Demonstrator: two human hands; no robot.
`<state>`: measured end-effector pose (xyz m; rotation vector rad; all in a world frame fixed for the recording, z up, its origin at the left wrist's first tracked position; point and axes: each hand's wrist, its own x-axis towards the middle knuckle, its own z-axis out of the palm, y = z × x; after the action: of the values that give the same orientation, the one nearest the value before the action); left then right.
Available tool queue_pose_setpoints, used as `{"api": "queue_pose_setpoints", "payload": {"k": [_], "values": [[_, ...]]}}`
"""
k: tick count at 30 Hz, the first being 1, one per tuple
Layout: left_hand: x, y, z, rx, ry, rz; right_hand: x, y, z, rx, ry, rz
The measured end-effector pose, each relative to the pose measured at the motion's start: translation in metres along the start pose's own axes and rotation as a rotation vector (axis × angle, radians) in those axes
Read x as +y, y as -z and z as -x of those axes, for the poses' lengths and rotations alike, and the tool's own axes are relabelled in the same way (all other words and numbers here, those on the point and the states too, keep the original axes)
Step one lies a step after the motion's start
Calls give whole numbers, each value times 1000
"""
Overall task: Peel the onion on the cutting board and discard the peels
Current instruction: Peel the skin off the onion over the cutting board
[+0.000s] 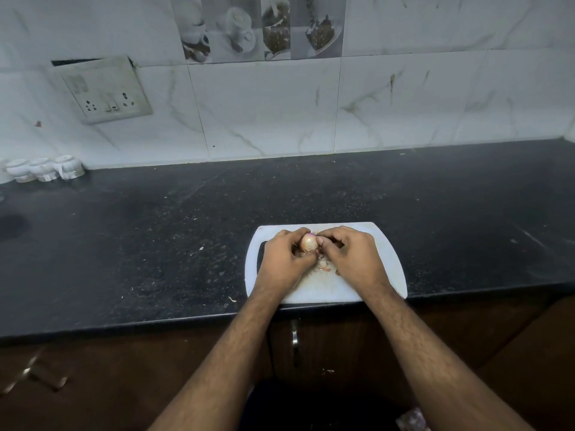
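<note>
Left hand [284,259] and right hand [348,256] hide most of the onion [308,242].

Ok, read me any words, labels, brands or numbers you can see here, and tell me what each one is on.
No text can be read in this view.
Small white jars: labels too small and blurred to read.
Switch plate: sockets and switches only, no legible marking.
Picture tiles: cups and food, no lettering.
Cutting board, onion: no print.
</note>
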<state>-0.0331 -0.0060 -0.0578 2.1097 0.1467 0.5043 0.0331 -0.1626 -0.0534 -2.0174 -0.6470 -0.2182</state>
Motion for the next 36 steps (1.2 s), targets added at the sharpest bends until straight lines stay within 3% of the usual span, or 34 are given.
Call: {"api": "queue_pose_setpoints", "payload": {"k": [5,12,27,36], "values": [[0,-2,-1,54,12,-43,1,0,-2,-42,-9,-20],[0,0,-1,-1,41,31,2,2,-2,-44,-97,-113],[1,0,-2,-20,15,45,-3,0,-1,-20,-10,60],[0,-1,-2,-6,7,-10,-3,2,1,-94,-73,-63]]}}
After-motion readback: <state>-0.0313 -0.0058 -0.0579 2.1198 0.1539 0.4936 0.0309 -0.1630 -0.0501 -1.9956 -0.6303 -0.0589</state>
